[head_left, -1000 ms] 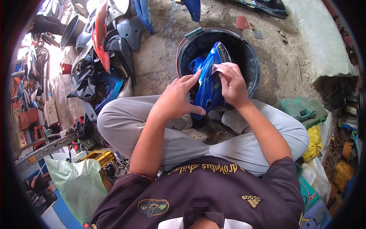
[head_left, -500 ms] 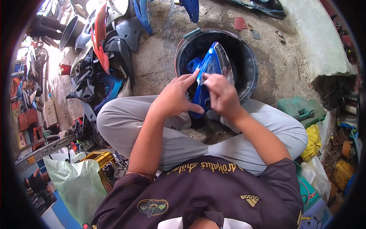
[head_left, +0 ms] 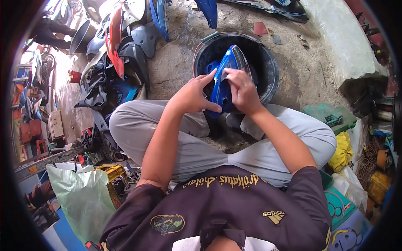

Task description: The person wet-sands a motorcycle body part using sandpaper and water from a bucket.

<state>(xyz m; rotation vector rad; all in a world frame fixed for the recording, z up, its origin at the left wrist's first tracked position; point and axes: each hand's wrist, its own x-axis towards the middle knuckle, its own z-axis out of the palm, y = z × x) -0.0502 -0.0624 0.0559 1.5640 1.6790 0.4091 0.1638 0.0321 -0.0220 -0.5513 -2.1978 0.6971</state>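
Observation:
A glossy blue motorcycle body panel (head_left: 218,93), pointed at its far end, is tilted over a black bucket (head_left: 268,75). My left hand (head_left: 190,95) grips its left edge, thumb near the lower end and fingers higher up. My right hand (head_left: 245,90) is closed, its fingertips pressed to the panel's upper face. A greyish patch shows at those fingertips; whether it is a small sheet or the panel's surface I cannot make out. Another blue piece (head_left: 211,67) lies inside the bucket, partly hidden behind the panel.
Motorcycle panels, including a red one (head_left: 113,44), are piled at the left. Red scraps (head_left: 260,29) lie on the concrete floor beyond the bucket. A pale plastic bag (head_left: 86,198) stands at lower left. To the right are a green case (head_left: 333,117), yellow cloth (head_left: 341,150) and concrete ledge (head_left: 343,46).
My right hand has shifted slightly up along the panel and is less blurred. The panel's lower end sits a little higher in view. My left hand keeps its hold.

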